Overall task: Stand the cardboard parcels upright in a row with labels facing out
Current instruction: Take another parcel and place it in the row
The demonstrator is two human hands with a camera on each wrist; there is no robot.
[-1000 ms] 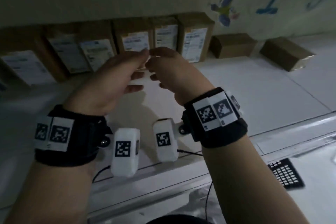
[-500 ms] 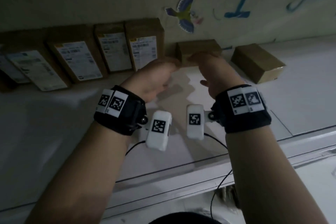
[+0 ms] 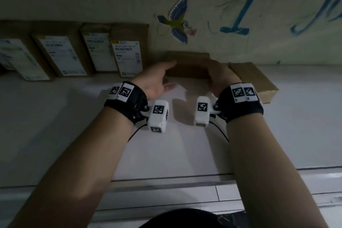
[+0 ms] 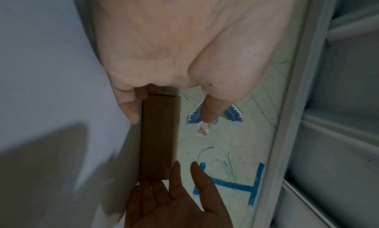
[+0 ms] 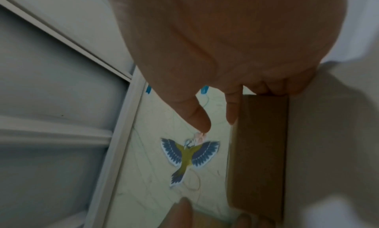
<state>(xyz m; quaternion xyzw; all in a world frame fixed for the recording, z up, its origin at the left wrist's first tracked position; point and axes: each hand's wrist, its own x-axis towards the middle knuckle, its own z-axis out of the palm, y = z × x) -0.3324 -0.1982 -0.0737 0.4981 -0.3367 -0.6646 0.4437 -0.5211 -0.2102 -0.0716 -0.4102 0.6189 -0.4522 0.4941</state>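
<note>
Cardboard parcel (image 3: pixel 187 66) ends hidden under both hands

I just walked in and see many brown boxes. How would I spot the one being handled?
Find the bird sticker on the wall. Directly below lies a flat parcel, held between the left hand and right hand. Unlike the upright labelled parcels leftward, it shows no label.

Between the fingers (image 4: pixel 131 111) of both hands lies a parcel (image 3: pixel 187 66) of plain matt brown cardboard, unlabelled on the faces in view. Left of them, standing parcels (image 3: pixel 127 50) carry white paper labels (image 3: pixel 127 57). Below the fingers the white surface (image 3: pixel 166 153) looks smooth, faintly sheened.
</note>
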